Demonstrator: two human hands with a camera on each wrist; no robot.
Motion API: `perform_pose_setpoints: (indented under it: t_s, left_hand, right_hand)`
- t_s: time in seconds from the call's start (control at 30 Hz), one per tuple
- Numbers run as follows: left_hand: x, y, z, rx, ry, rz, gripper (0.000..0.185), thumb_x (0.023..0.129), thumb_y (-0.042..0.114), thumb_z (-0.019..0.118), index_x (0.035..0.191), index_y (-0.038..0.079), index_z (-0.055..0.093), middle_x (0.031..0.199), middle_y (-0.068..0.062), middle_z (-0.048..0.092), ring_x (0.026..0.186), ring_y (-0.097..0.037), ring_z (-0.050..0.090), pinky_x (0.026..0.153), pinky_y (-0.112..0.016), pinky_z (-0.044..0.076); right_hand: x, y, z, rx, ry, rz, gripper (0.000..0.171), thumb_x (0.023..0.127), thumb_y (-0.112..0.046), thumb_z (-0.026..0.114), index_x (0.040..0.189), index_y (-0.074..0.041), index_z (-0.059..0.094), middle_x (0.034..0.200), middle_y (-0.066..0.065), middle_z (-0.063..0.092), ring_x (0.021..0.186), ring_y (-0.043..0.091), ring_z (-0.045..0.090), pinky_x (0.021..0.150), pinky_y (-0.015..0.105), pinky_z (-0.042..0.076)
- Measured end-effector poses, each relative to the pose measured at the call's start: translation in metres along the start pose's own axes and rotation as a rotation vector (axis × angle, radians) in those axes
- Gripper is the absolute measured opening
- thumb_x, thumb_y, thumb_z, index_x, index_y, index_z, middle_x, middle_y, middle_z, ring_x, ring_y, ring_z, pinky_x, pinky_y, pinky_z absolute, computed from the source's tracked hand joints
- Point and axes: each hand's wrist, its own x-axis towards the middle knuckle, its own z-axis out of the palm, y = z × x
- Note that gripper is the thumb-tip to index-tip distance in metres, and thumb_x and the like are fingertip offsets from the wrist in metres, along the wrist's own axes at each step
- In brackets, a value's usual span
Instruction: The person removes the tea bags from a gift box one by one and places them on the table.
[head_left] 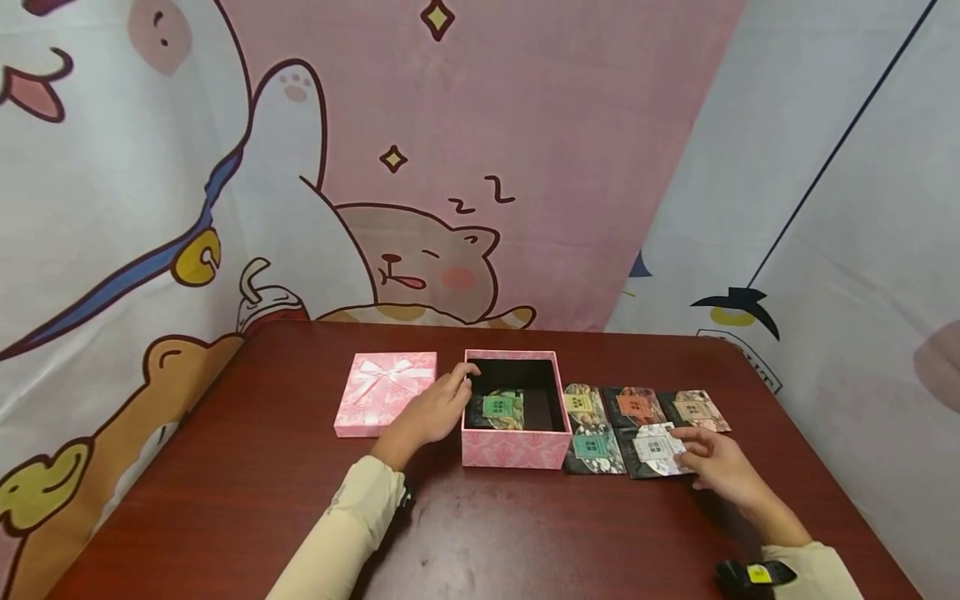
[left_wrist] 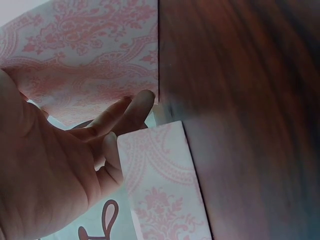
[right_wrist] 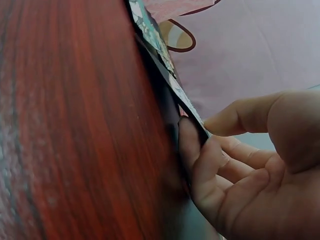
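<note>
An open pink patterned gift box [head_left: 517,450] stands mid-table, with a green-labelled black packet [head_left: 498,407] inside. My left hand [head_left: 438,404] holds the box's left wall at the rim; in the left wrist view its fingers [left_wrist: 140,107] lie along the outside of the box, and the thumb is mostly hidden. At the right, my right hand [head_left: 723,467] pinches the right edge of a white-labelled packet [head_left: 654,450]. The right wrist view shows the thumb on top and fingers underneath, with the packet's edge [right_wrist: 185,102] lifted off the table.
A pink lid with a white bow [head_left: 382,392] lies left of the box. Right of the box lie flat packets with yellow [head_left: 578,402], teal [head_left: 590,447], orange [head_left: 636,405] and beige [head_left: 693,411] labels. A cartoon-printed cloth [head_left: 562,167] hangs behind the brown table [head_left: 480,542].
</note>
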Motion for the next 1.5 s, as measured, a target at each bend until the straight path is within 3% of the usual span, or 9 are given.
perform_pose_setpoints:
  t_s: [0.23, 0.4, 0.57, 0.7, 0.93, 1.03, 1.17, 1.27, 1.5]
  left_hand:
    - [0.000, -0.001, 0.001, 0.000, -0.006, 0.000, 0.031, 0.107, 0.029, 0.032, 0.136, 0.026, 0.040, 0.118, -0.013, 0.057, 0.111, -0.027, 0.058, 0.093, -0.051, 0.046]
    - [0.000, 0.000, 0.000, 0.003, -0.016, -0.005, 0.032, 0.106, 0.031, 0.030, 0.136, 0.026, 0.039, 0.118, -0.013, 0.057, 0.112, -0.027, 0.058, 0.093, -0.050, 0.046]
    - [0.000, 0.003, -0.003, 0.007, -0.016, 0.002, 0.031, 0.106, 0.032, 0.029, 0.136, 0.026, 0.038, 0.118, -0.013, 0.057, 0.113, -0.027, 0.058, 0.094, -0.050, 0.046]
    - [0.000, 0.005, -0.005, 0.008, -0.011, 0.013, 0.031, 0.107, 0.031, 0.030, 0.135, 0.024, 0.039, 0.117, -0.014, 0.058, 0.113, -0.027, 0.058, 0.094, -0.050, 0.046]
    - [0.000, 0.006, -0.006, 0.003, -0.008, 0.003, 0.031, 0.106, 0.030, 0.030, 0.135, 0.025, 0.039, 0.118, -0.013, 0.058, 0.112, -0.027, 0.058, 0.093, -0.050, 0.046]
    - [0.001, 0.005, -0.005, -0.001, -0.006, 0.009, 0.030, 0.106, 0.028, 0.031, 0.135, 0.025, 0.040, 0.117, -0.013, 0.058, 0.113, -0.027, 0.058, 0.093, -0.050, 0.046]
    - [0.001, 0.003, -0.003, 0.002, -0.003, 0.012, 0.030, 0.106, 0.028, 0.031, 0.135, 0.026, 0.040, 0.117, -0.013, 0.058, 0.113, -0.027, 0.058, 0.092, -0.050, 0.046]
    - [0.001, 0.003, -0.003, 0.005, 0.000, 0.009, 0.030, 0.106, 0.029, 0.030, 0.135, 0.026, 0.040, 0.117, -0.013, 0.058, 0.113, -0.027, 0.058, 0.092, -0.050, 0.046]
    - [0.000, 0.003, -0.002, 0.007, -0.014, -0.014, 0.031, 0.107, 0.033, 0.029, 0.136, 0.028, 0.039, 0.118, -0.012, 0.057, 0.113, -0.027, 0.058, 0.094, -0.050, 0.046]
  right_hand:
    - [-0.001, 0.004, 0.003, -0.101, 0.072, -0.091, 0.042, 0.092, -0.002, 0.061, 0.131, 0.010, 0.050, 0.100, 0.021, 0.069, 0.065, 0.014, 0.063, 0.045, 0.033, 0.047]
    - [-0.003, -0.001, 0.001, -0.232, 0.134, -0.142, 0.038, 0.090, -0.002, 0.062, 0.124, 0.013, 0.054, 0.093, 0.018, 0.070, 0.066, 0.014, 0.062, 0.052, 0.029, 0.047]
    - [-0.005, -0.010, -0.005, -0.395, 0.196, -0.116, 0.038, 0.088, -0.007, 0.062, 0.119, 0.013, 0.057, 0.089, 0.018, 0.070, 0.069, 0.019, 0.059, 0.057, 0.032, 0.045]
    - [-0.006, -0.022, -0.009, -0.431, 0.225, -0.088, 0.040, 0.087, -0.010, 0.060, 0.120, 0.013, 0.056, 0.088, 0.021, 0.068, 0.065, 0.023, 0.058, 0.053, 0.035, 0.043]
    - [-0.003, -0.056, -0.002, -0.387, 0.268, -0.189, 0.037, 0.091, -0.011, 0.060, 0.123, 0.009, 0.058, 0.108, 0.032, 0.065, 0.093, 0.046, 0.065, 0.061, 0.044, 0.052]
    - [-0.001, -0.070, 0.005, -0.354, 0.262, -0.197, 0.037, 0.093, -0.012, 0.060, 0.123, 0.008, 0.057, 0.105, 0.031, 0.066, 0.090, 0.044, 0.065, 0.057, 0.040, 0.049]
    - [0.002, -0.089, 0.014, -0.309, 0.251, -0.213, 0.038, 0.095, -0.013, 0.061, 0.127, 0.006, 0.055, 0.106, 0.029, 0.066, 0.071, 0.029, 0.064, 0.049, 0.032, 0.041]
    - [0.005, -0.104, 0.020, -0.251, 0.243, -0.252, 0.038, 0.096, -0.012, 0.061, 0.128, 0.005, 0.055, 0.109, 0.028, 0.066, 0.070, 0.023, 0.062, 0.046, 0.031, 0.040]
    - [0.012, -0.136, 0.044, -0.158, 0.208, -0.332, 0.033, 0.095, -0.008, 0.061, 0.125, 0.005, 0.057, 0.109, 0.023, 0.067, 0.095, 0.039, 0.067, 0.065, 0.035, 0.053]
